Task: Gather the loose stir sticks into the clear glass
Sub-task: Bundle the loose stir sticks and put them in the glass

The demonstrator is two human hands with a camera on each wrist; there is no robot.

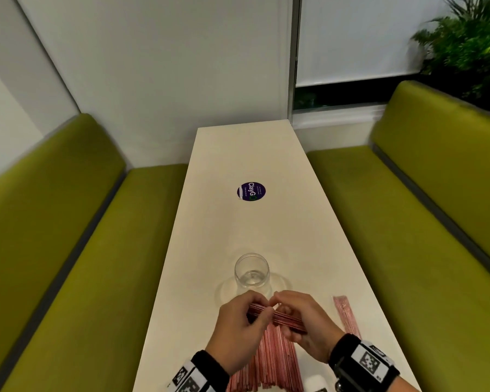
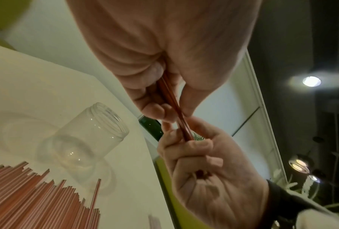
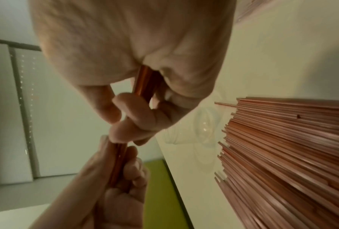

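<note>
Benches in green are flanking the long white surface, purple sticker sitting mid-way along it. Stir sticks, a wide red-and-white spread, are lying loose at the near end under both wrists; a smaller packet is lying apart to the right. Clear glass is standing upright just beyond the hands, looking empty. Left hand and right hand are together holding a small bundle just above the pile, roughly level, one hand at each end. Grip on both sides: fingers and thumb curling around the bundle, pinching it tight. Progress, judging by this: barely starting. First handful is being squared up, nothing is in the glass, most of the pile is remaining.
</note>
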